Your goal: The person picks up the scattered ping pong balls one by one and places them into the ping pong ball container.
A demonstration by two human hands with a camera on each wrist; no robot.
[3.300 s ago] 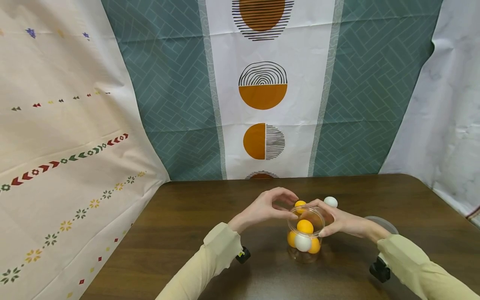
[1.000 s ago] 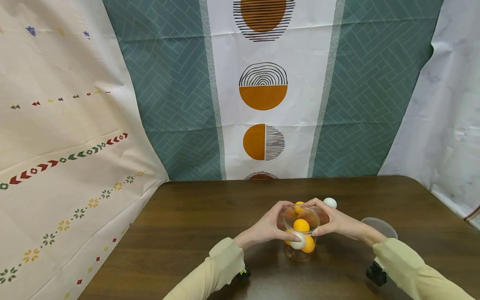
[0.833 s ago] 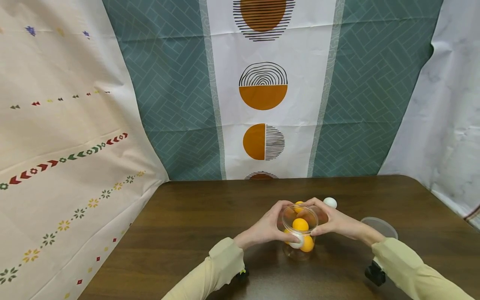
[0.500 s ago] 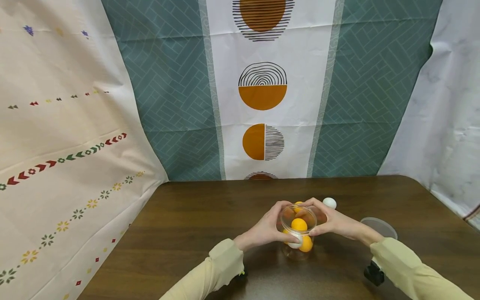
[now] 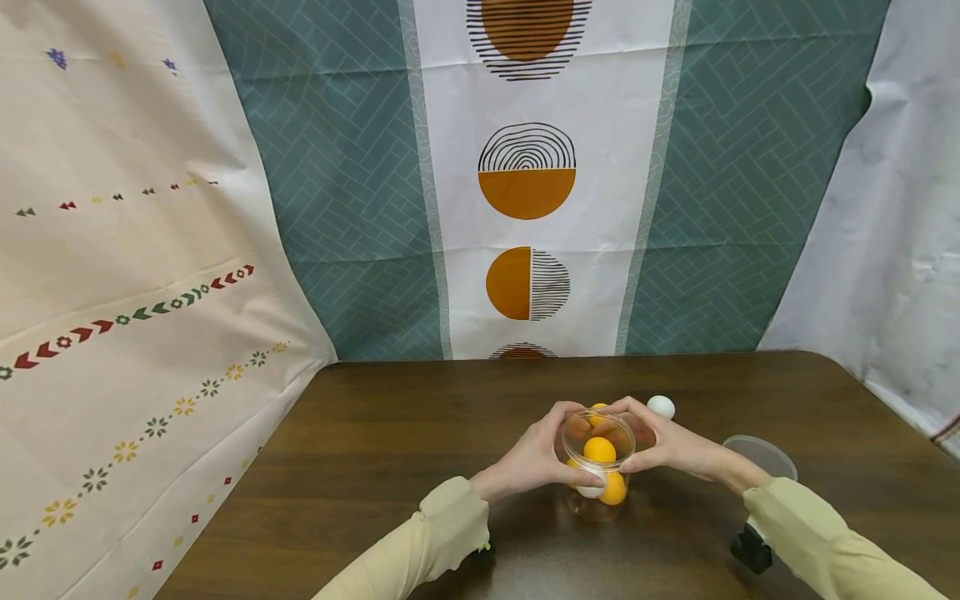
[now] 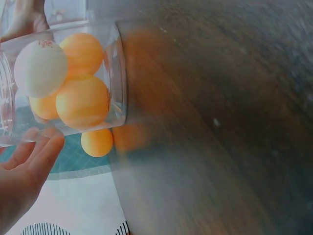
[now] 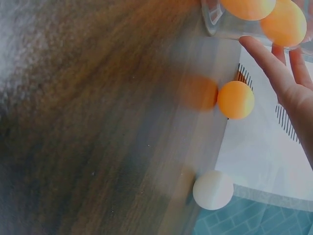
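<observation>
**Jar lifted clear of the table, both hands around it**

Above the dark wooden table (image 5: pixel 390 433), the clear jar (image 5: pixel 597 467) now hangs slightly raised: a second ago its base looked a little lower, and 3.3 seconds ago the left hand (image 5: pixel 536 454) was open above the rim with the jar standing. Both hands have since closed around the wall, so the jar is now being carried rather than filled. The left wrist view seems to show a gap between base and wood, though blur makes that hard to be sure of.

The left hand's fingers (image 6: pixel 34 152) curl round the jar from 9 o'clock, thumb across the near wall. The right hand (image 5: pixel 670 446) wraps it from 3 o'clock, its fingers (image 7: pixel 274 66) lying along the glass. Inside sit several orange balls and a white one (image 6: pixel 40 67).

On the table at 12 o'clock from the jar lies a loose orange ball (image 7: pixel 235 99); a white ball (image 5: pixel 661 406) lies at about 1 o'clock, just past the right fingers. The lid (image 5: pixel 761 457) rests at 3 o'clock, well apart.
</observation>
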